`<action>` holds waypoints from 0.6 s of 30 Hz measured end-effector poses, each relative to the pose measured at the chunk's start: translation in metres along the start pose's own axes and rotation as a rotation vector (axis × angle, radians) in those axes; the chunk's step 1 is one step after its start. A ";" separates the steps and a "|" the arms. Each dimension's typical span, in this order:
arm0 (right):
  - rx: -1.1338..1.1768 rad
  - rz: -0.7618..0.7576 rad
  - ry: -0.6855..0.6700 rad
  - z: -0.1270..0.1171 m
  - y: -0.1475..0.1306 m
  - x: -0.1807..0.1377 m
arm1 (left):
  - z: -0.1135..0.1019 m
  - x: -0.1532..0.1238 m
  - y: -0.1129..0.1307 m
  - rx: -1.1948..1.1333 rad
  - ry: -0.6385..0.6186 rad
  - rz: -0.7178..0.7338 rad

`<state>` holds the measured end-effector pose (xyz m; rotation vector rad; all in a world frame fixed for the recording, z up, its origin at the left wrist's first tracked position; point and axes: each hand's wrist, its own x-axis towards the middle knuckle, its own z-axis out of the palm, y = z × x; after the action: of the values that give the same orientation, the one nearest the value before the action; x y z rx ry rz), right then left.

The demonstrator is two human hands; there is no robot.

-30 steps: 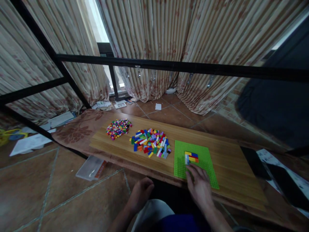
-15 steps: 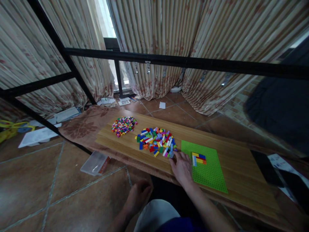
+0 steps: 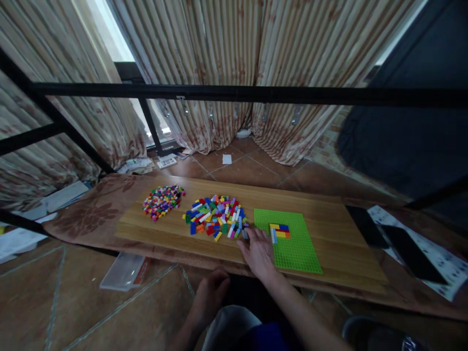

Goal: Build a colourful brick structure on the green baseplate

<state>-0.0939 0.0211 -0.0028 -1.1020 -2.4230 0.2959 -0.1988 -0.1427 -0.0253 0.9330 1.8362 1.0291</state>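
My right hand (image 3: 259, 252) rests at the right edge of a pile of larger toy bricks (image 3: 215, 214), thumb and index finger closed around a small greyish brick (image 3: 244, 234). Just right of it lies a green baseplate (image 3: 296, 243). A flat cluster of joined bricks (image 3: 281, 230), in yellow, blue, red, orange and light blue, sits on that plate. My left hand (image 3: 212, 291) is curled near my lap, in front of the board's near edge, and nothing shows in it.
A mound of smaller bricks (image 3: 163, 201) lies on the left of the wooden board (image 3: 146, 239). Below the bench is a clear plastic box (image 3: 122, 271). Dark flat panels (image 3: 413, 253) lie on a printed sheet at right. A black metal rail (image 3: 219, 91) crosses before the curtains.
The view has turned to the right, so the board and bricks sit further left in it. My right hand stays by the pile's right edge; my left hand remains curled near my lap.
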 end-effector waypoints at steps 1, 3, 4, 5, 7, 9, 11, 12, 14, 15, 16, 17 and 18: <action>-0.011 0.014 -0.001 0.001 -0.002 0.002 | 0.001 0.001 0.001 0.014 -0.002 -0.002; -0.020 0.034 -0.005 0.002 -0.004 0.005 | 0.002 0.001 0.002 0.041 -0.004 -0.009; -0.019 0.042 -0.008 0.003 -0.005 0.006 | 0.003 0.001 0.001 0.050 -0.008 -0.010; -0.016 0.047 -0.010 0.004 -0.006 0.007 | 0.003 0.001 0.000 0.056 -0.010 -0.011; -0.006 0.055 -0.012 0.005 -0.006 0.006 | 0.003 0.000 -0.001 0.060 -0.013 -0.017; 0.011 0.053 -0.009 0.003 -0.007 0.004 | 0.003 -0.001 -0.001 0.066 -0.010 -0.027; 0.032 0.041 -0.008 -0.001 -0.007 -0.001 | 0.003 0.000 0.002 0.080 -0.002 -0.031; 0.055 0.028 -0.007 -0.004 -0.007 -0.006 | 0.004 0.000 0.005 0.089 -0.002 -0.030; 0.132 0.001 0.006 -0.012 -0.004 -0.018 | 0.006 0.002 0.011 0.102 -0.010 -0.026; 0.183 -0.005 0.018 -0.017 -0.001 -0.026 | 0.007 0.002 0.015 0.105 -0.015 -0.025; 0.229 0.000 0.032 -0.022 0.004 -0.034 | 0.009 0.003 0.019 0.107 -0.019 -0.026; 0.267 0.016 0.041 -0.027 0.010 -0.043 | 0.011 0.004 0.024 0.108 -0.020 -0.027; 0.294 0.044 0.048 -0.033 0.018 -0.052 | 0.014 0.005 0.030 0.111 -0.020 -0.028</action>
<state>-0.0363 -0.0065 0.0026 -1.0170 -2.2265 0.6113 -0.1823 -0.1230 -0.0046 0.9767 1.8998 0.9052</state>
